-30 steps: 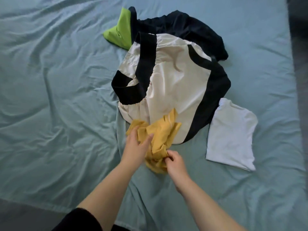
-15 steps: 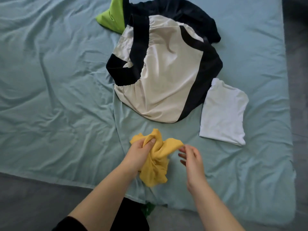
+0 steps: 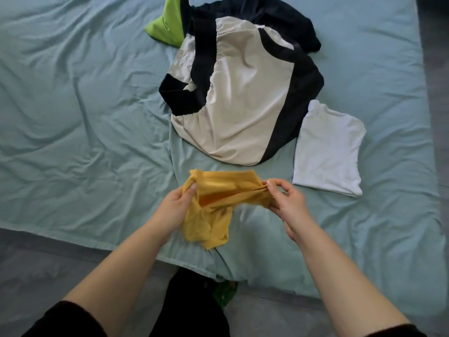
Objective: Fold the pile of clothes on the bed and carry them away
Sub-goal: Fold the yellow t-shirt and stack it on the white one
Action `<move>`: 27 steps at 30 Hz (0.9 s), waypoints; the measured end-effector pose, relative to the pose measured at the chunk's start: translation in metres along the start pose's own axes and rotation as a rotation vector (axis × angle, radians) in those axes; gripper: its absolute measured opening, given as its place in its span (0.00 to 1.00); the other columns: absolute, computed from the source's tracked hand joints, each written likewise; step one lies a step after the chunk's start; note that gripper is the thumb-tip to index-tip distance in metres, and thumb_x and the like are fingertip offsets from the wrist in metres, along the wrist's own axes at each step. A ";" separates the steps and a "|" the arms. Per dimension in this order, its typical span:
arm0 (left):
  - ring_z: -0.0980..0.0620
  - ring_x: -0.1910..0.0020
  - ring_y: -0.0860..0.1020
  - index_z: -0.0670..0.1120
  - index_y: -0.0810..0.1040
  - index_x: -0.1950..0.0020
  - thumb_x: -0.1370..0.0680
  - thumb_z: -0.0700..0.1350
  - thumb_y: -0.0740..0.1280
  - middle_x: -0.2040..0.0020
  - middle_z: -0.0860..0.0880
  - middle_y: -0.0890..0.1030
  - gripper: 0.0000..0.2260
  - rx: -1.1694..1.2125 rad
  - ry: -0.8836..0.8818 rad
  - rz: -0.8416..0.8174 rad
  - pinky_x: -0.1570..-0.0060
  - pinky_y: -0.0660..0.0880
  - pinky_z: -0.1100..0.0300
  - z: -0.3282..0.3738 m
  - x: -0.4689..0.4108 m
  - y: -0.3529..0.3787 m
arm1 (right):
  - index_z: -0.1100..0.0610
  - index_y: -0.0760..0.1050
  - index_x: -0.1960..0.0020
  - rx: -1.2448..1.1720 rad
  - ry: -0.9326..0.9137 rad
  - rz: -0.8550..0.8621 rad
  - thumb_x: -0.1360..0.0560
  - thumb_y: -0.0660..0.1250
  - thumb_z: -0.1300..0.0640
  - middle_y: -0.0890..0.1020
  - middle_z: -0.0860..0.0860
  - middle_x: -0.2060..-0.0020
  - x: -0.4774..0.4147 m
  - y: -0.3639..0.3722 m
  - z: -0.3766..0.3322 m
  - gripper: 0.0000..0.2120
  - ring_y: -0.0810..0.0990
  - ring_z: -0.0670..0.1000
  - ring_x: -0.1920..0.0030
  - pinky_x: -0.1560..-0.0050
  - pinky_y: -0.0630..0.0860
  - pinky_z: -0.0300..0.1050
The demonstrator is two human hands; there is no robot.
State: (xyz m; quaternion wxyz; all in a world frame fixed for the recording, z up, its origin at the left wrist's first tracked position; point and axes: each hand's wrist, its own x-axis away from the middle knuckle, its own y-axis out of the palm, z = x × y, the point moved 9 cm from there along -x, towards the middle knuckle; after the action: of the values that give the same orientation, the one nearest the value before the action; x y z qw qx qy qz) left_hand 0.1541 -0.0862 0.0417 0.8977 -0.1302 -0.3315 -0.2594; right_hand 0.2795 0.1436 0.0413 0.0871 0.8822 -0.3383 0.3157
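Head view: the yellow garment (image 3: 213, 205) stretches between the left hand (image 3: 175, 207) and right hand (image 3: 286, 203), both pinching its edges above the bed (image 3: 85, 117).

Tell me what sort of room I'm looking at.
Probably a bedroom: a bed under a wrinkled teal sheet, a pile of clothes on it, and a folded white garment beside the pile.

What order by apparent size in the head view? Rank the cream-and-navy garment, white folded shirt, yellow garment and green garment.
1. cream-and-navy garment
2. white folded shirt
3. yellow garment, bunched, nearer the camera: unsure against white
4. green garment, mostly hidden
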 end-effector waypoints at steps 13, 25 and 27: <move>0.53 0.54 0.83 0.54 0.77 0.44 0.32 0.60 0.75 0.51 0.53 0.83 0.21 -0.198 -0.058 -0.028 0.56 0.78 0.58 0.011 0.001 -0.022 | 0.45 0.77 0.55 0.268 -0.215 0.032 0.20 0.61 0.49 0.72 0.48 0.71 -0.002 -0.017 -0.022 0.08 0.70 0.47 0.69 0.69 0.68 0.40; 0.50 0.52 0.79 0.49 0.83 0.50 0.24 0.42 0.67 0.57 0.51 0.83 0.07 -0.764 0.141 0.159 0.55 0.71 0.58 0.026 -0.073 -0.092 | 0.49 0.76 0.53 0.726 -0.203 0.007 0.20 0.62 0.55 0.80 0.44 0.62 -0.076 -0.015 -0.003 0.05 0.77 0.42 0.60 0.64 0.68 0.35; 0.52 0.56 0.78 0.52 0.82 0.47 0.24 0.42 0.65 0.57 0.52 0.82 0.09 -0.789 0.157 0.155 0.60 0.70 0.59 0.027 -0.092 -0.089 | 0.49 0.74 0.53 0.772 -0.210 0.036 0.20 0.62 0.55 0.78 0.44 0.61 -0.092 -0.013 -0.001 0.05 0.76 0.43 0.59 0.64 0.68 0.38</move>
State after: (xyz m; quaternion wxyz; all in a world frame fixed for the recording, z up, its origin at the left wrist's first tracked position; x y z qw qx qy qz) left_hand 0.0310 -0.1142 0.0065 0.8184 -0.4688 -0.1264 -0.3075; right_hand 0.2345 0.2036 -0.0140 -0.2914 0.8716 -0.2173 0.3291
